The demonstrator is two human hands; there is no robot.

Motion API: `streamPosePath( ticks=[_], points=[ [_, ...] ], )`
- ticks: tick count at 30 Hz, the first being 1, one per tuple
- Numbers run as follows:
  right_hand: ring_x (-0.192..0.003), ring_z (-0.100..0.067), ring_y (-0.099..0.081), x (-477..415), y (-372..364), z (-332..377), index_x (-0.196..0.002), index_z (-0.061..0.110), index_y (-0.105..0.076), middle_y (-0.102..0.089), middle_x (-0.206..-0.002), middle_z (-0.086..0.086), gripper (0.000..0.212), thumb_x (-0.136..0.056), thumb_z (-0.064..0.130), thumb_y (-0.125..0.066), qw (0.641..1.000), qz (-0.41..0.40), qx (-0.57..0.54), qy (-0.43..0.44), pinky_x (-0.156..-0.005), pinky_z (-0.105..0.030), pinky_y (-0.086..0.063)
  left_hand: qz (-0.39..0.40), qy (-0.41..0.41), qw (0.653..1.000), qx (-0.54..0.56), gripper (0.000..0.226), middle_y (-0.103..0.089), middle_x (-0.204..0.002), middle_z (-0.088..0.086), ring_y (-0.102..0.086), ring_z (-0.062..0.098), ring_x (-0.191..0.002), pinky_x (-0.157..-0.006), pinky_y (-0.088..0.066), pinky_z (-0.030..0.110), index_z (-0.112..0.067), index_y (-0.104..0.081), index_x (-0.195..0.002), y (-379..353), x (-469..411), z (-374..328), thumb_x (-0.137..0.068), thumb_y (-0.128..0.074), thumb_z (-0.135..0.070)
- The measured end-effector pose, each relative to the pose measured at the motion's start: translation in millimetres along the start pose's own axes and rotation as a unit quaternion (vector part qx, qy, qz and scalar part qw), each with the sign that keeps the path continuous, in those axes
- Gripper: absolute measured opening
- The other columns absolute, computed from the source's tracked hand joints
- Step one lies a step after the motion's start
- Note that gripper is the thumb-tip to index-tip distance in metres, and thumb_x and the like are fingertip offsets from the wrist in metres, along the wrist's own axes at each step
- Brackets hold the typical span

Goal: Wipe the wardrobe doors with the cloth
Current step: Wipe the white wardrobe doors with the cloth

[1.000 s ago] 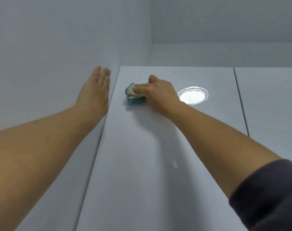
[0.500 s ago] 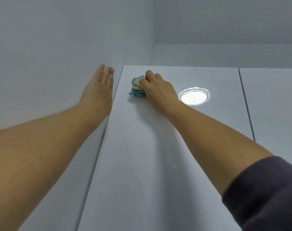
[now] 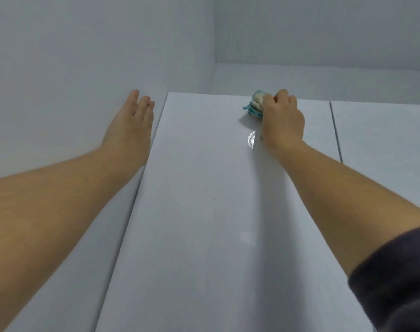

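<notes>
Wardrobe door [image 3: 199, 212], pale grey and glossy, filled the middle of the view, seen from below so that it narrowed toward its top edge. At that top edge, right of centre, the right hand [image 3: 282, 119] was clenched around a bunched teal and white cloth [image 3: 255, 104] and pressed it against the door's surface. The cloth stuck out to the left of the fingers, and a small shadow lay on the panel just below it. A bright curved reflection [image 3: 251, 139] showed on the door beside the right wrist. The right forearm was bare, with a dark sleeve [image 3: 395, 279] pushed up near the elbow. The left hand [image 3: 132, 123] was released and flat, fingers together and pointing upward, resting against the plain wall [image 3: 72, 68] just beside the door's left edge; it held nothing. A thin dark seam separated this door from a second door [image 3: 383, 140] on the right.
</notes>
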State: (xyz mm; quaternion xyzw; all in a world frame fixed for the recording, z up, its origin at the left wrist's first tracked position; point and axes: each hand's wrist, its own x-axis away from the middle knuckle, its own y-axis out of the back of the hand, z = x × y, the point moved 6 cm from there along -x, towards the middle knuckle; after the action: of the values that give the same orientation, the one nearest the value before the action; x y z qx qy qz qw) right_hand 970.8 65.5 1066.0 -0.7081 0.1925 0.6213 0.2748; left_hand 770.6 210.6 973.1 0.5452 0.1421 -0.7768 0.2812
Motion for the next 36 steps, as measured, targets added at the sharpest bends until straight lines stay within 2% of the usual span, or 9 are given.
streamPosePath(
  ticks=[4,8,14,18,23,27,30,34,36],
  points=[
    [-0.11,-0.034,-0.042,7.3,3.9,-36.0,-0.119,0.005,-0.049,-0.044,-0.121,-0.016,0.049,-0.073,-0.004,-0.064,0.999,0.016,0.027,-0.034,-0.074,-0.037,-0.033,0.007,-0.005,1.0,-0.012,0.061,-0.001,-0.156,0.025,-0.003,0.042,-0.143,-0.114,-0.005,0.058,0.0,-0.01,-0.149,6.8,-0.9,-0.1,-0.099,-0.018,-0.033],
    [-0.11,-0.033,-0.042,17.6,9.8,-66.3,-0.116,0.007,-0.05,-0.043,-0.121,-0.015,0.049,-0.071,-0.003,-0.066,0.996,0.024,0.036,-0.076,-0.074,-0.036,-0.033,0.001,-0.017,0.999,-0.035,0.054,-0.019,-0.15,0.024,-0.018,0.04,-0.136,-0.111,-0.015,0.054,-0.003,-0.025,-0.147,12.9,-0.1,1.8,-0.099,-0.019,-0.029],
    [-0.109,-0.036,-0.041,36.5,18.8,-98.3,-0.118,0.006,-0.049,-0.04,-0.122,-0.019,0.044,-0.076,-0.003,-0.059,0.991,0.01,-0.015,-0.134,-0.07,-0.037,-0.034,-0.01,-0.023,0.997,-0.067,0.056,-0.015,-0.152,0.024,-0.013,0.043,-0.139,-0.111,-0.013,0.059,-0.005,-0.024,-0.148,11.9,2.5,-1.2,-0.099,-0.02,-0.031],
    [-0.109,-0.039,-0.043,42.2,21.7,-89.5,-0.122,0.005,-0.048,-0.04,-0.125,-0.022,0.032,-0.09,0.005,-0.045,0.974,-0.008,-0.116,-0.196,-0.079,-0.037,-0.036,-0.011,-0.008,0.999,-0.038,0.06,-0.004,-0.156,0.024,-0.006,0.041,-0.143,-0.115,-0.007,0.056,0.002,-0.009,-0.149,9.8,2.9,-0.6,-0.098,-0.015,-0.029],
    [-0.108,-0.039,-0.047,37.2,9.9,-43.7,-0.12,0.002,-0.05,-0.045,-0.124,-0.022,0.029,-0.092,0.007,-0.044,0.964,-0.018,-0.201,-0.175,-0.086,-0.036,-0.042,-0.009,0.002,1.0,-0.007,0.061,0.007,-0.156,0.026,0.004,0.039,-0.145,-0.117,0.001,0.054,0.007,0.004,-0.147,4.9,1.4,-1.8,-0.099,-0.009,-0.028],
    [-0.109,-0.036,-0.046,33.9,-0.4,9.6,-0.125,0.009,-0.052,-0.043,-0.125,-0.021,0.034,-0.092,0.008,-0.043,0.973,0.012,-0.203,-0.108,-0.077,-0.031,-0.03,-0.011,0.021,1.0,0.01,0.06,0.009,-0.154,0.031,0.005,0.041,-0.145,-0.118,0.002,0.05,0.013,0.007,-0.144,5.4,3.2,-0.2,-0.098,-0.005,-0.024],
    [-0.102,-0.033,-0.049,36.2,-3.2,52.4,-0.117,0.008,-0.052,-0.041,-0.12,-0.015,0.025,-0.093,0.009,-0.047,0.979,0.033,-0.184,-0.08,-0.071,-0.032,-0.034,-0.006,0.022,1.0,0.017,0.06,0.009,-0.153,0.032,0.004,0.042,-0.145,-0.118,0.001,0.049,0.015,0.006,-0.143,6.0,4.5,-0.2,-0.098,-0.005,-0.024],
    [-0.096,-0.033,-0.048,40.2,-2.2,94.4,-0.098,0.009,-0.046,-0.043,-0.117,-0.016,0.013,-0.089,0.0,-0.042,0.969,0.058,-0.237,-0.026,-0.076,-0.037,-0.043,0.007,0.023,0.999,0.027,0.061,0.011,-0.154,0.029,0.006,0.039,-0.145,-0.119,0.002,0.048,0.013,0.009,-0.144,6.5,5.0,1.9,-0.099,-0.006,-0.025],
    [-0.098,-0.032,-0.049,43.3,-4.1,116.1,-0.105,0.009,-0.05,-0.044,-0.117,-0.016,0.018,-0.089,0.002,-0.044,0.969,0.058,-0.238,0.027,-0.075,-0.036,-0.041,0.014,0.021,0.999,0.037,0.06,0.012,-0.155,0.026,0.007,0.037,-0.146,-0.119,0.001,0.046,0.011,0.01,-0.144,6.9,4.9,3.7,-0.099,-0.005,-0.025]
  ],
)
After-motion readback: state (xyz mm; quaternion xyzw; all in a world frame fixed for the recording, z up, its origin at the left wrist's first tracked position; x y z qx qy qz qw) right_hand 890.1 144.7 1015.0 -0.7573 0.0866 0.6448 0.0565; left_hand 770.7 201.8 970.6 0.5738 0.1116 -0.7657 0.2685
